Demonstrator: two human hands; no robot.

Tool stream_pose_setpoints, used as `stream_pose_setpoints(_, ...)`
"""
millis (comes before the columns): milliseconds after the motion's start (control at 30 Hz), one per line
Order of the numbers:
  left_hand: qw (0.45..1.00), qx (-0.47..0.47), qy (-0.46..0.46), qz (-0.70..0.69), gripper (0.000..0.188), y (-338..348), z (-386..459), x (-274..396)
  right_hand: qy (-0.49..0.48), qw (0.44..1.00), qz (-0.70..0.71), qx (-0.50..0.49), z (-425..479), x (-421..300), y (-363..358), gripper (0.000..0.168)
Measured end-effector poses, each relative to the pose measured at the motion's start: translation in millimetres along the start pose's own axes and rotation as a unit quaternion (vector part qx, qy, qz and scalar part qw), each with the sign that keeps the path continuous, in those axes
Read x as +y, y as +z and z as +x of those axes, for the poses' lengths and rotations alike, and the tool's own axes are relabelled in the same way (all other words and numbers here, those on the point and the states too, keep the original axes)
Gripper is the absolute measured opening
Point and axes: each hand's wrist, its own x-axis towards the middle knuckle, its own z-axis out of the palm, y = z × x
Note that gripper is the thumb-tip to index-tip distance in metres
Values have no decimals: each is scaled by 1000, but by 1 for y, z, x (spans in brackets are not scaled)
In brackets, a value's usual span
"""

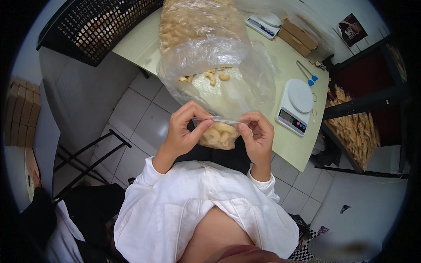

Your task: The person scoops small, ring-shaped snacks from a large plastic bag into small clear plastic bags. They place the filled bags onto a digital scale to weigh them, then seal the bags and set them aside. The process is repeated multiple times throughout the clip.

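Both hands pinch the top edge of a small clear zip bag (219, 136) holding several curved, pale snack pieces. My left hand (187, 130) grips its left corner between thumb and forefinger. At the right corner is my right hand (258, 138), gripping the same way. Just beyond, a large clear plastic sack (204, 52) full of such snacks lies on the pale table, its mouth facing me. A few curved snack pieces (210, 78) lie loose inside the mouth. Whether the zip is pressed together cannot be told.
On the table (289, 149) stand a white digital scale (296, 107), tongs with blue tips (307, 75), a second scale (264, 24) and a cardboard box (297, 37). A black plastic crate (98, 33) is at upper left. Another person's hand (34, 177) shows at far left, near a folding-leg frame (95, 161).
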Motion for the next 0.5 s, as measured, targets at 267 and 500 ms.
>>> stream_pose_setpoints(267, 999, 7, -32, -8, 7, 6, 3, 0, -22, 997, -72, -11, 6, 6, -1, 6)
stream_pose_setpoints(500, 1000, -11, 1, -9, 5, 7, 11, -2, -4, 999, -32, 1, 4, 12, 1, 8)
